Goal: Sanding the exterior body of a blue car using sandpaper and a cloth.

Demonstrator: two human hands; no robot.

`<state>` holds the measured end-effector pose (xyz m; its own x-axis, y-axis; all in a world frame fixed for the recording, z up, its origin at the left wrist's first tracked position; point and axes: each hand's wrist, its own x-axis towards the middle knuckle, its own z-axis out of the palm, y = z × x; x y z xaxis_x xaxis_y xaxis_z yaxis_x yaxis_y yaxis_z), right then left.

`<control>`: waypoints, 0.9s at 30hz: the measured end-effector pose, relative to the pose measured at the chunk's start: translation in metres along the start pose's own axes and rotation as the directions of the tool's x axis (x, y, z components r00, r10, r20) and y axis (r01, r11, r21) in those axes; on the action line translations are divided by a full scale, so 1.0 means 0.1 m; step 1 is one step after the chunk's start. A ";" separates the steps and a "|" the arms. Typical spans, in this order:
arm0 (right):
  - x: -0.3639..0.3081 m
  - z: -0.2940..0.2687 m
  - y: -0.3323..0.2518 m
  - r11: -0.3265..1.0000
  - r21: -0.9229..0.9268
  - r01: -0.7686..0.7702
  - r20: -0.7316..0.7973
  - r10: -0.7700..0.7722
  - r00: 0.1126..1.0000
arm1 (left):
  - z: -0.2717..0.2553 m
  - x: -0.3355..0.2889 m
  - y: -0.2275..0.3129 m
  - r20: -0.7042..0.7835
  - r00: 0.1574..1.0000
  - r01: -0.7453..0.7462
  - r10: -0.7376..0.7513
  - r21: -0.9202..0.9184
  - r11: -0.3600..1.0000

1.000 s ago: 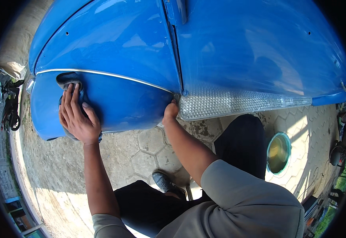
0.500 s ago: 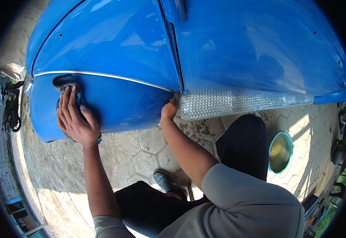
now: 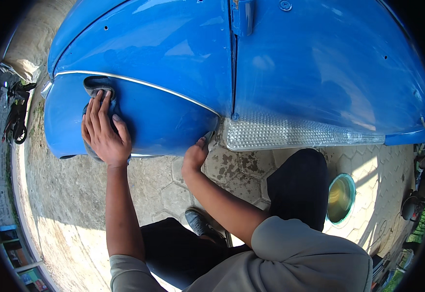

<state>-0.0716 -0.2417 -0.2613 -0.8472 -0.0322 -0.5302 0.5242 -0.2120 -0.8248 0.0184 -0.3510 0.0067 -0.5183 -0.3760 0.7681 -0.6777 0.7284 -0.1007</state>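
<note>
My left hand (image 3: 106, 134) lies with outstretched fingers on a dark grey cloth (image 3: 95, 83), pressing it against the blue car fender (image 3: 159, 117). Part of the cloth is bunched up beyond the fingertips, just under the pale trim strip (image 3: 139, 82). At the fender's lower rear corner, my right hand (image 3: 195, 155) is closed with the thumb uppermost. A small dark greyish bit shows at its fingertips; what it is stays unclear, and the other fingers are largely hidden.
A studded silver running board (image 3: 290, 131) juts out below the blue door (image 3: 319, 63). On the hexagonal paving (image 3: 173, 197) stands a green-rimmed basin (image 3: 341, 199) of murky liquid, right of my knee. A dark motorbike (image 3: 18, 112) is parked at far left.
My right hand has slid down and left along the fender's rear edge, away from the running board's corner. The left hand and cloth stay at nearly the same spot. The whole view has shifted slightly.
</note>
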 end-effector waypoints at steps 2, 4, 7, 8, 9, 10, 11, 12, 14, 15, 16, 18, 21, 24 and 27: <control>0.10 0.03 0.08 0.995 -0.007 -0.102 -0.064 0.101 0.993 | 0.01 0.00 0.00 -0.002 1.000 -0.005 0.005 0.002 1.000; 0.39 0.01 0.07 0.951 0.103 -0.292 -0.095 0.302 0.949 | 0.00 0.01 -0.01 -0.006 1.000 -0.004 0.004 -0.003 1.000; 0.65 -0.05 -0.06 0.838 0.347 -0.422 -0.019 0.456 0.890 | 0.00 0.01 0.00 -0.001 1.000 -0.004 0.004 -0.004 1.000; 0.64 -0.06 -0.12 0.766 0.426 -0.481 -0.010 0.536 0.844 | 0.00 0.01 0.00 -0.006 1.000 -0.011 0.011 0.005 1.000; 0.57 -0.06 -0.18 0.804 0.380 -0.458 0.013 0.490 0.871 | -0.01 0.01 -0.01 -0.005 1.000 -0.003 0.003 0.000 1.000; 0.47 -0.04 -0.23 0.819 0.334 -0.466 0.003 0.494 0.870 | 0.00 0.01 -0.01 -0.006 1.000 0.001 -0.001 -0.002 1.000; 0.36 -0.02 -0.29 0.860 0.278 -0.427 -0.007 0.446 0.895 | 0.00 0.01 -0.01 -0.003 1.000 0.009 -0.009 -0.007 1.000; 0.22 0.02 -0.32 0.879 0.262 -0.399 -0.021 0.419 0.908 | 0.01 0.01 -0.01 -0.010 1.000 0.004 -0.005 -0.010 1.000; 0.08 0.08 -0.36 0.905 0.253 -0.342 -0.004 0.355 0.935 | 0.01 0.00 -0.01 -0.003 1.000 0.011 -0.011 -0.010 1.000; 0.09 0.11 -0.35 0.918 0.263 -0.296 -0.019 0.311 0.950 | 0.02 0.00 -0.01 -0.014 1.000 -0.001 0.001 -0.015 1.000; 0.14 0.12 -0.33 0.907 0.287 -0.308 -0.037 0.331 0.943 | 0.02 0.00 -0.01 -0.013 1.000 -0.004 0.004 -0.014 1.000; 0.38 0.11 -0.27 0.881 0.309 -0.358 -0.040 0.388 0.921 | 0.02 0.01 -0.02 -0.016 1.000 -0.007 0.007 -0.009 1.000; 0.81 -0.02 -0.13 0.840 0.324 -0.436 0.006 0.459 0.889 | 0.01 0.02 -0.01 -0.015 1.000 -0.011 0.011 0.001 1.000; 0.98 -0.12 -0.10 0.787 0.376 -0.489 0.012 0.524 0.852 | 0.00 0.02 0.00 -0.010 1.000 -0.005 0.006 0.013 1.000; 0.77 -0.16 -0.14 0.833 0.337 -0.439 0.074 0.441 0.894 | 0.01 0.02 0.00 -0.021 1.000 -0.009 0.009 0.005 1.000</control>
<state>-0.1427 -0.2253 -0.2942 -0.5330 -0.1943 -0.8235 0.7794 -0.4916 -0.3885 0.0167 -0.3518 0.0078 -0.5134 -0.3575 0.7801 -0.6755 0.7291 -0.1104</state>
